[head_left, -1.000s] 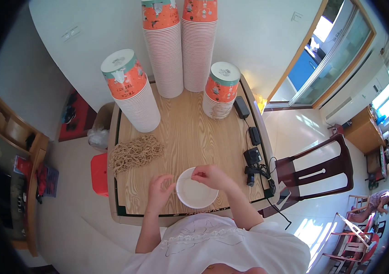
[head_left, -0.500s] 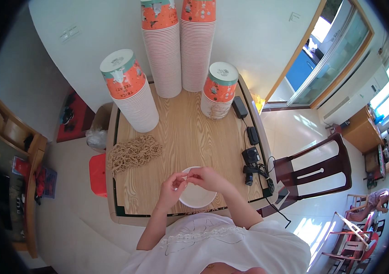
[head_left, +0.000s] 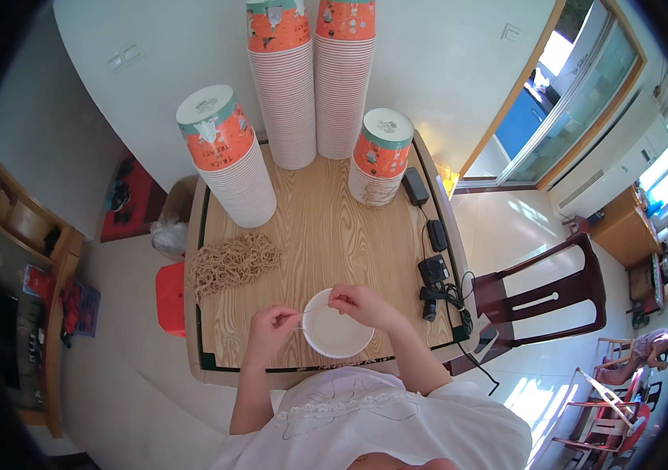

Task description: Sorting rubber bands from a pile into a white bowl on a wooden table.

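From the head camera, looking down at a wooden table [head_left: 326, 235]: the left hand [head_left: 273, 323] sits just left of a white paper bowl [head_left: 338, 335] near the table's front edge; its fingers are curled in, thumb and fingertips pinched on one end of a thin pale string [head_left: 312, 310]; the right hand [head_left: 359, 302] lies over the bowl's upper rim, fingers likewise drawn together, pinching the other end of the string, which runs taut between the two hands across the bowl's left upper edge; whether the right hand also touches the rim cannot be told.

The bowl stands open side up, between the forearms, close to the person's body; a loose heap of tan strings [head_left: 232, 261] lies well to the left of it, further back on the table.

Behind stand stacks of paper cups: a leaning stack [head_left: 228, 160] with an orange top at back left, two tall stacks [head_left: 314, 86] against the wall, a short stack [head_left: 378, 160] to their right; dark chargers and cables [head_left: 432, 266] lie along the right edge; a dark wooden chair [head_left: 541, 294] stands right of the table.

The string is very thin and partly lost against the bowl; the tall stacks are cut off at the top; the person's lap hides the table's front edge.
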{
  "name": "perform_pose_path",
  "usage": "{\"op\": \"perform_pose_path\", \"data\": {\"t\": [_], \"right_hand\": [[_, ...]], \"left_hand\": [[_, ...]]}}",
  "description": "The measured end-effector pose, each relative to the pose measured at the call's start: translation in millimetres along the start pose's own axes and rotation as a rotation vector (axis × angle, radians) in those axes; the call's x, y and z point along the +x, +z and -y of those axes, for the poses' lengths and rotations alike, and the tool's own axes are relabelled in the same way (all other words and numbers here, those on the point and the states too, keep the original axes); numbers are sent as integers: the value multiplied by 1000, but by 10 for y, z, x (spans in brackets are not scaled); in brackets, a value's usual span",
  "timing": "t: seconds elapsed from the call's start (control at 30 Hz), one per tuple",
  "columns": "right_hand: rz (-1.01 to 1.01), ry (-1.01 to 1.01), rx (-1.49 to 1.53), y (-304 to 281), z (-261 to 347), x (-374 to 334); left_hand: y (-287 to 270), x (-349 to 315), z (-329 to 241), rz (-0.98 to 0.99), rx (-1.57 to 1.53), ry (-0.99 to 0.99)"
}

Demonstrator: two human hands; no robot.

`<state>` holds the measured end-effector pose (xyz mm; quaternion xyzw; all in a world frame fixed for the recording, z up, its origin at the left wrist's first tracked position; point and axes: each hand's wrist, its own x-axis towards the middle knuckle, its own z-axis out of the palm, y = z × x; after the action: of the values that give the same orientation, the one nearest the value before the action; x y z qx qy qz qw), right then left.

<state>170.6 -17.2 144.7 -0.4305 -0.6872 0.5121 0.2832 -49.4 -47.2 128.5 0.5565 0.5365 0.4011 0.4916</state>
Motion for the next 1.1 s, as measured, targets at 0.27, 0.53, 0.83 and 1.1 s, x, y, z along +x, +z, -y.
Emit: {"op": "perform_pose_path", "data": {"t": [0.27, 0.53, 0.83, 1.1], "right_hand": [[-52, 10, -13, -163, 79, -10], [24, 49, -112, 58, -40, 6], [7, -87, -196, 244, -43, 73], [-16, 2, -189, 119, -72, 6]], "left_hand": [[-810, -118, 133, -102, 226, -116], [-946, -109, 445, -258, 667, -138], [297, 99, 50, 274, -170, 104], [529, 138, 134, 133, 79, 49]]}}
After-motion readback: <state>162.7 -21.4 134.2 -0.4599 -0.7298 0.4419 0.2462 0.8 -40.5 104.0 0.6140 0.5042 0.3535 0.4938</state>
